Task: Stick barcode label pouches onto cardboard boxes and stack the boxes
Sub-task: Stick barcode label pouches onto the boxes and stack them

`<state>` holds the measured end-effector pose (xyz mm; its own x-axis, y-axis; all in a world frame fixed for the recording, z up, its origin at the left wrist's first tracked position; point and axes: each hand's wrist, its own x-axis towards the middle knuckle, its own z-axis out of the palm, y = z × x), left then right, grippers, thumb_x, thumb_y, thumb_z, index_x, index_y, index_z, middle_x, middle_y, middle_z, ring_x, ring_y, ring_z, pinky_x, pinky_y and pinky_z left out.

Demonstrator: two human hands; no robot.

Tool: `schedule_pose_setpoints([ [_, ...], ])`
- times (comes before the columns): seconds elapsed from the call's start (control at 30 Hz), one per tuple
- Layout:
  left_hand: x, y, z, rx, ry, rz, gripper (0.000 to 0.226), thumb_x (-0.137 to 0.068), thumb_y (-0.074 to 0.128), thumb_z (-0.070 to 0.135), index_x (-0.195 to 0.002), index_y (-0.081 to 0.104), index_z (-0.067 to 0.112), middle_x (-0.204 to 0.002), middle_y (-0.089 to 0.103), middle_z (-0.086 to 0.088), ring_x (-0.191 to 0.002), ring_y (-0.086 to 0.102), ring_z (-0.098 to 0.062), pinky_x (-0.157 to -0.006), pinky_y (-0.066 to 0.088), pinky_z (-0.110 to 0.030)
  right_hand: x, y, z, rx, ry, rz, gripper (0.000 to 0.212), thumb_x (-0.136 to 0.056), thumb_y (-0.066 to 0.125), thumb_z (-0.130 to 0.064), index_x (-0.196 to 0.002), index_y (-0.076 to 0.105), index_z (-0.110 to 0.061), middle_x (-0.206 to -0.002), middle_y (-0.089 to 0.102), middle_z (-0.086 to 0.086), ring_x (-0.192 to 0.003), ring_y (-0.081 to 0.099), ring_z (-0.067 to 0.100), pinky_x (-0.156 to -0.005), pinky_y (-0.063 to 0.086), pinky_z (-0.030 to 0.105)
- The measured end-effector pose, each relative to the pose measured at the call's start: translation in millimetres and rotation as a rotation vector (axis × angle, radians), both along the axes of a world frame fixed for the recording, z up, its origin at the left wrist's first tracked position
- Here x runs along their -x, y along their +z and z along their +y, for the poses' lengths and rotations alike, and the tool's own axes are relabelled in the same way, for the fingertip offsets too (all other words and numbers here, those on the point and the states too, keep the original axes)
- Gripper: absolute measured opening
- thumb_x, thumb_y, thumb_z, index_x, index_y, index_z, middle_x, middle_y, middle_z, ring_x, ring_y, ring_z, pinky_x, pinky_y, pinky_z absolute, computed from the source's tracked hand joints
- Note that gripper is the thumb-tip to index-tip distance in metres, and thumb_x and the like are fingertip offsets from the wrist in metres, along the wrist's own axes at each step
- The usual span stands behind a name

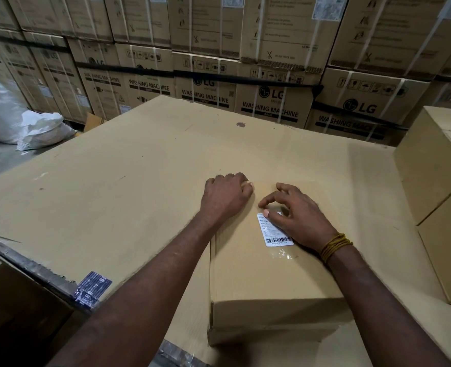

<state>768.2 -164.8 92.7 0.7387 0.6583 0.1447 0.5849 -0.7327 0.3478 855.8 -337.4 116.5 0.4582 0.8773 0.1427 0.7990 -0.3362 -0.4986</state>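
One small cardboard box (272, 276) lies flat on a very big sheet of cardboard that serves as the worktop (113, 186). On top of the box sits a clear label pouch (278, 231) with a white barcode slip inside.

The right hand (298, 215) rests on the pouch. Its fingers (268, 201) are spread and bent, and the thumb tip presses down on the top of the white slip. A yellow thread band (334, 246) goes round that wrist.

The left hand (225, 198) is at 9 o'clock from the pouch, just beside it. Its fingers are curled under into a loose fist, and the knuckles press on the far edge of the box. It holds nothing.

At 3 o'clock stand two more plain boxes (439, 186), stacked. At 7 o'clock a blue printed sticker (93, 288) sits at the worktop's edge. At 10 o'clock white sacks (15, 117) lie on the floor. At 12 o'clock rises a wall of big washing machine cartons (272, 75) with straps round them.
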Motion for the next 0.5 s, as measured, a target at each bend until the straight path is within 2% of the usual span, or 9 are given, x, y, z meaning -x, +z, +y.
schedule_pose_setpoints([
  [0.1,0.1,-0.2,-1.2,0.001,0.003,0.000,0.040,-0.101,0.038,0.043,-0.127,0.060,0.022,-0.125,0.065,-0.005,-0.115,0.057,-0.029,-0.101,0.035,-0.041,-0.3,-1.4,0.6,-0.019,0.002,-0.009,0.008,-0.093,0.063,-0.036,-0.101,0.063,-0.038,-0.141,0.046,-0.004,-0.140,0.033,0.008,-0.109,0.023,0.032],
  [0.3,0.8,1.4,-1.5,0.002,0.000,-0.015,0.038,-0.101,0.039,0.042,-0.126,0.061,0.022,-0.124,0.066,-0.005,-0.115,0.057,-0.029,-0.100,0.036,-0.041,-5.1,-3.7,-0.2,0.016,0.004,0.000,0.035,-0.093,0.060,-0.041,-0.128,0.055,-0.040,-0.150,0.038,-0.002,-0.142,0.032,0.013,-0.114,0.023,0.034],
  [0.43,1.6,2.1,-1.5,0.001,0.004,-0.014,0.039,-0.101,0.039,0.042,-0.127,0.061,0.022,-0.125,0.066,-0.005,-0.115,0.057,-0.029,-0.100,0.036,-0.041,-8.3,-6.2,0.3,-0.017,-0.014,0.045,0.023,-0.091,0.065,-0.040,-0.113,0.061,-0.035,-0.143,0.043,-0.003,-0.140,0.033,0.008,-0.113,0.030,0.040],
  [0.5,1.2,2.6,-1.8,0.005,0.002,-0.012,0.039,-0.101,0.039,0.042,-0.127,0.061,0.022,-0.125,0.066,-0.005,-0.115,0.057,-0.029,-0.101,0.035,-0.041,-9.7,-7.5,-0.2,-0.044,-0.010,0.051,0.022,-0.089,0.067,-0.040,-0.109,0.059,-0.034,-0.133,0.046,-0.009,-0.132,0.039,0.007,-0.107,0.036,0.037],
])
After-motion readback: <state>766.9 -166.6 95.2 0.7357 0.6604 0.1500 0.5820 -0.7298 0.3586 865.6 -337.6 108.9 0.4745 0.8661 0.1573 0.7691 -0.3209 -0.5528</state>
